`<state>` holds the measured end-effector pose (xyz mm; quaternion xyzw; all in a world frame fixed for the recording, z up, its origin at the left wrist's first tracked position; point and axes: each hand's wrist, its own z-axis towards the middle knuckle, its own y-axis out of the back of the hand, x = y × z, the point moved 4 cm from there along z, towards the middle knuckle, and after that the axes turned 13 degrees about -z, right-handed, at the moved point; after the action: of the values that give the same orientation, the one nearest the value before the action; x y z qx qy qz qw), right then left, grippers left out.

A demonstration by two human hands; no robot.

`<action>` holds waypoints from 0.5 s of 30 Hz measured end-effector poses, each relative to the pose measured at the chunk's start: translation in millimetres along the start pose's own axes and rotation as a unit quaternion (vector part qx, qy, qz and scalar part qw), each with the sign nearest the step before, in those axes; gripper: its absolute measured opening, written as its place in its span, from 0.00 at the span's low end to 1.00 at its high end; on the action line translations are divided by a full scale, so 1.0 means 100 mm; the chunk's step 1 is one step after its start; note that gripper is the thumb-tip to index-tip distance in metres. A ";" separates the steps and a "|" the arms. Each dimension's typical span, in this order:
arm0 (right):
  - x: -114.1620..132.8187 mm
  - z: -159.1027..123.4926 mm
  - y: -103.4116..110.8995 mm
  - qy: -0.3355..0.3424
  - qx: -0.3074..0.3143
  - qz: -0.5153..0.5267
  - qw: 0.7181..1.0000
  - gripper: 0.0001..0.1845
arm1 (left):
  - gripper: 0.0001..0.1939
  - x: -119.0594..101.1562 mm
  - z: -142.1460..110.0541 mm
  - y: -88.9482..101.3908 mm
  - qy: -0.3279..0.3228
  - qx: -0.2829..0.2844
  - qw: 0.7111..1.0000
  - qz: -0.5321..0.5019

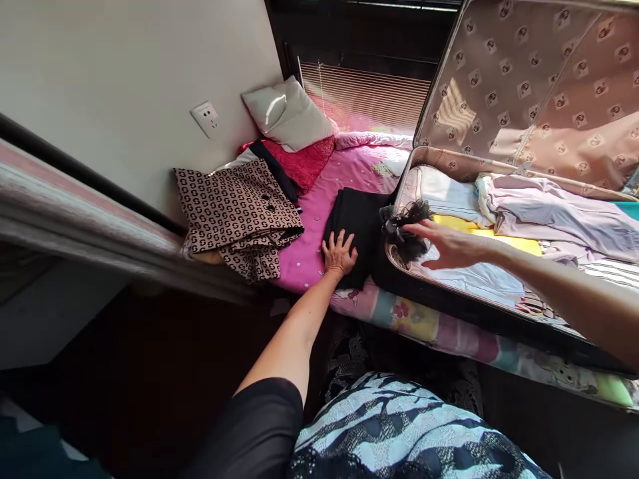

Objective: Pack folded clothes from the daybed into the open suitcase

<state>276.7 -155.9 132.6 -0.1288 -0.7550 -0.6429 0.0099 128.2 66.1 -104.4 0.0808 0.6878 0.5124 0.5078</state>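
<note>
My left hand [339, 253] lies flat with fingers spread on a folded black garment [355, 219] on the pink bed sheet. My right hand [444, 243] reaches over the near left corner of an open suitcase [449, 303], fingers stretched out, touching a bunch of black lacy fabric [407, 229] at the suitcase's edge. Whether the fingers grip the fabric is unclear. Inside the suitcase lie folded clothes: white, yellow [486, 236] and pale lilac [554, 209].
A brown patterned garment [239, 216] lies folded at the bed's left edge by the wall. A red cloth [302, 163] and a pale pillow [289, 113] sit further back. The suitcase lid [534, 86] stands upright. A wall socket [206, 118] is above the bed.
</note>
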 end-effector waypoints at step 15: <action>-0.82 0.19 0.15 -0.286 -0.390 0.210 0.850 0.11 | 0.31 -0.28 0.09 0.49 0.051 -0.011 0.996 -0.072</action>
<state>361.9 -150.5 128.8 -0.4562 -0.3668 -0.8014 -0.1227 128.7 76.2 -48.3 -0.0003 0.7111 0.4855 0.5086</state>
